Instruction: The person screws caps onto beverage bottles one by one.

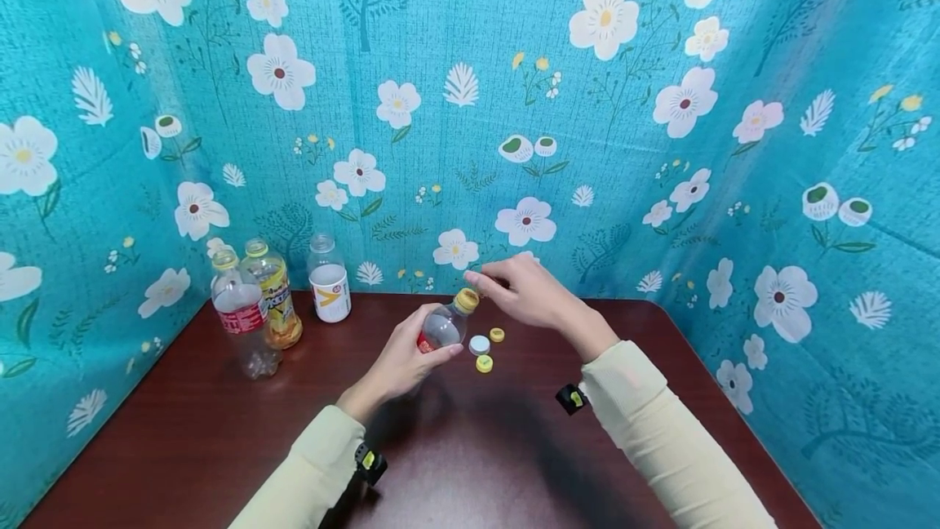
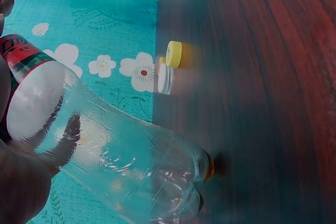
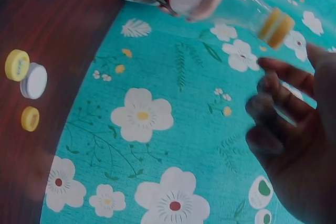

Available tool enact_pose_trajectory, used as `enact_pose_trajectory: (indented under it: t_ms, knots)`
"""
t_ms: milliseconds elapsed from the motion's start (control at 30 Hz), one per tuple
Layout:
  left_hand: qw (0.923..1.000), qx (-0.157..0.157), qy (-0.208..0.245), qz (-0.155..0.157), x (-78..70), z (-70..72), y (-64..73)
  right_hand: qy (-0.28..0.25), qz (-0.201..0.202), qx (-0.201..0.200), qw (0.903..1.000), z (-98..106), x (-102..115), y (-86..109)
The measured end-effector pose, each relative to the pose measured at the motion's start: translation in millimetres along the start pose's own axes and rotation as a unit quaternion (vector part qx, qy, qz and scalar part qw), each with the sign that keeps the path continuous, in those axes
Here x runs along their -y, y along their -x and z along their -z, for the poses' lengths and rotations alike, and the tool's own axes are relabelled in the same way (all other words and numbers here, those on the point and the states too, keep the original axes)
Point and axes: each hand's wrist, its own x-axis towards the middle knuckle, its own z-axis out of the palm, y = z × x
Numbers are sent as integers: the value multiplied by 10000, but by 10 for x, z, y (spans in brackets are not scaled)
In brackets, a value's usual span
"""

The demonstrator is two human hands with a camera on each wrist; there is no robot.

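My left hand (image 1: 402,357) grips a clear plastic bottle (image 1: 444,327) round its red label, tilted with the neck up and to the right. A yellow cap (image 3: 276,28) sits on the bottle's mouth. Beside that cap is my right hand (image 1: 523,291), its fingers loosely bent; in the right wrist view a gap shows between the fingertips (image 3: 266,64) and the cap. The left wrist view shows the bottle's ridged clear base (image 2: 178,182) above the table. Below the bottle neck, a white cap (image 1: 480,345) and two yellow caps, one nearer (image 1: 484,363) and one farther (image 1: 497,335), lie close together.
At the back left of the dark wooden table (image 1: 220,447) stand three uncapped bottles: one with a red label (image 1: 244,318), one with a yellow label (image 1: 275,292) and one with a white label (image 1: 330,282). A blue flowered curtain (image 1: 441,145) borders the table behind and at the sides.
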Motion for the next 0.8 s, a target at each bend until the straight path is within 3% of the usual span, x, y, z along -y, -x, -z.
enact_pose_trajectory:
  t_ms: [200, 367, 467, 600, 800]
  knots:
    - [10000, 10, 30, 82, 7, 9, 1, -950, -249, 1062, 9895, 129, 16, 43]
    - [10000, 2, 18, 8, 11, 6, -1, -1138, -254, 1532, 9813, 135, 27, 34]
    - [10000, 2, 17, -41, 16, 2, -4, -1123, -191, 1496, 9822, 115, 30, 15]
    - [10000, -16, -50, -77, 26, -3, -9, -996, -18, 1129, 9886, 65, 45, -16]
    - [9999, -64, -59, -80, 42, -4, -9, 111, 38, 303, 9995, -27, 91, -33]
